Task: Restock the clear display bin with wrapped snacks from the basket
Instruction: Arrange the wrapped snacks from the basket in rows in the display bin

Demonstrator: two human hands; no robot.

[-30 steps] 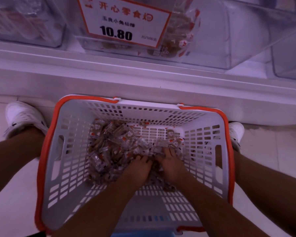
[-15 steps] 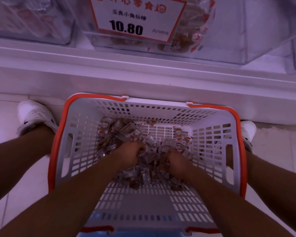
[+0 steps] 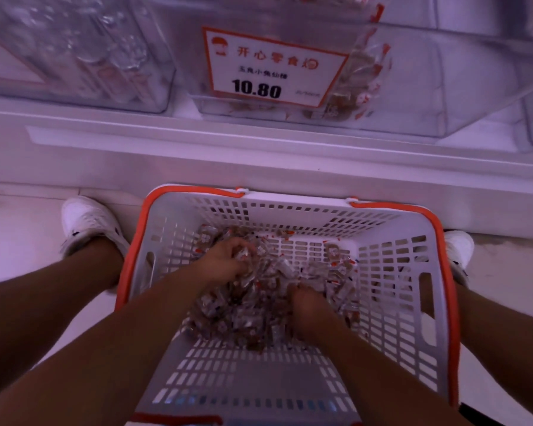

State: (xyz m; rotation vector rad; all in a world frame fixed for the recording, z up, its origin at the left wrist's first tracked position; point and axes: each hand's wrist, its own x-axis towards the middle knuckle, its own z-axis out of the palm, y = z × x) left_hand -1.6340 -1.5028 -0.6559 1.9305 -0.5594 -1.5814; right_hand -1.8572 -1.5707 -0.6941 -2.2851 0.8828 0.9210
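I have both hands in the basket (image 3: 394, 269) — left hand (image 3: 225, 262) and right hand (image 3: 305, 305) each curled around wrapped snacks (image 3: 259, 302).

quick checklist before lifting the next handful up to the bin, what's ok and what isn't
1. Left hand grips wrapped snacks: ok, fingers curled round some.
2. Right hand grips snacks: cannot tell, its fingers are buried in the pile.
3. Snacks left in the basket: ok, a pile remains.
4. Room in the clear display bin: ok, only a few snacks behind the price sign.
5. Bin's opening is free: cannot tell, top out of view.
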